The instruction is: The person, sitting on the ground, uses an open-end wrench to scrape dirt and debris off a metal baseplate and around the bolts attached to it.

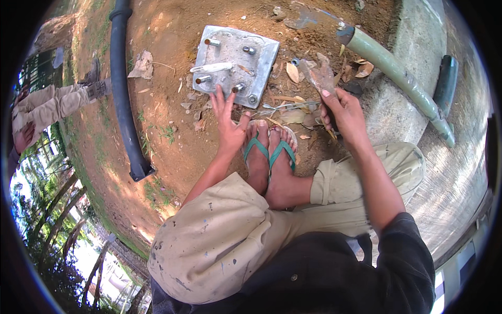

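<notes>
A square grey metal plate (264,44) with several short upright metal studs (204,79) sits on the bare earth before me. Its upper face is coated with grey residue, and a slim whitish piece (212,67) lies across it. My left hand (229,125) is open, with spread fingertips at the plate's near edge. In my right hand (346,116) is a dirty scraper with a flat, stained blade (318,76), held with the thumb along it, its tip pointing away from me. The scraper's handle is mostly hidden by my fingers.
A black pipe (123,89) lies on the left; a greenish pipe (395,65) leans over the concrete curb (379,112) on the right. Dry leaves (292,73) and thin wire (282,106) lie near my sandalled feet (272,157). Another person's legs (57,102) are at far left.
</notes>
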Available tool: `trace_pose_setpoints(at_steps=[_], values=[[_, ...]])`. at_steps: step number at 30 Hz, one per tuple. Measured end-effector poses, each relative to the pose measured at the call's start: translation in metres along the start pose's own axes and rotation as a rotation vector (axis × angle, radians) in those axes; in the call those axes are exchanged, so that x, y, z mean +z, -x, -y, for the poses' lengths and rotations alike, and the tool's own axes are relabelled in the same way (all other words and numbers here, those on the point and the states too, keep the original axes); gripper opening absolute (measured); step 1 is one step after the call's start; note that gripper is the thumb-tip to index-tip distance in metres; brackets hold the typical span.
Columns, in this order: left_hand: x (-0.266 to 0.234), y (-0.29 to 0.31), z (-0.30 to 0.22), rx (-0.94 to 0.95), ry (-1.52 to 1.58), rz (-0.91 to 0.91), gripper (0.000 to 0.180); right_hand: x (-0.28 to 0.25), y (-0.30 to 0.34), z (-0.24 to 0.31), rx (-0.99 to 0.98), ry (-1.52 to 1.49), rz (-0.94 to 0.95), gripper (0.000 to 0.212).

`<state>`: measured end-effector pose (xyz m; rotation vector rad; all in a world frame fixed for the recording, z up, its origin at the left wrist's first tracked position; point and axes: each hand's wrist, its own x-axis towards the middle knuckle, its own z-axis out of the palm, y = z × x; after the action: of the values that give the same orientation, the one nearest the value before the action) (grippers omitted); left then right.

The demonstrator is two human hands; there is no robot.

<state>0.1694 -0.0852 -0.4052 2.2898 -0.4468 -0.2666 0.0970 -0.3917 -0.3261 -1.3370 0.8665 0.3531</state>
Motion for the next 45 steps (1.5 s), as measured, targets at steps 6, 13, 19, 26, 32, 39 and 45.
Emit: trace_pose_setpoints(at_steps=[6, 13, 19, 26, 32, 39, 45], values=[[-0.002, -0.007, -0.019, -0.032, -0.077, -0.027, 0.070, -0.003, 0.001, 0.006, -0.003, 0.409, 0.040, 0.045], [0.006, 0.009, -0.035, 0.144, -0.241, -0.163, 0.056, 0.005, 0.003, -0.006, -0.190, 0.765, -0.068, 0.050], [0.012, -0.010, -0.028, 0.310, -0.332, -0.131, 0.042, 0.003, -0.007, -0.008, -0.154, 0.670, -0.093, 0.053], [0.025, -0.017, -0.020, 0.359, -0.395, -0.127, 0.038, 0.000, -0.014, -0.022, -0.152, 0.650, -0.096, 0.053], [0.040, -0.010, -0.030, 0.465, -0.444, 0.008, 0.030, 0.001, -0.012, -0.016, -0.148, 0.651, -0.077, 0.053], [0.048, -0.012, -0.027, 0.558, -0.629, 0.042, 0.030, -0.001, -0.010, -0.012, -0.133, 0.667, -0.086, 0.055], [0.043, -0.011, -0.033, 0.522, -0.625, 0.049, 0.042, 0.005, -0.007, -0.012, -0.165, 0.765, -0.086, 0.051]])
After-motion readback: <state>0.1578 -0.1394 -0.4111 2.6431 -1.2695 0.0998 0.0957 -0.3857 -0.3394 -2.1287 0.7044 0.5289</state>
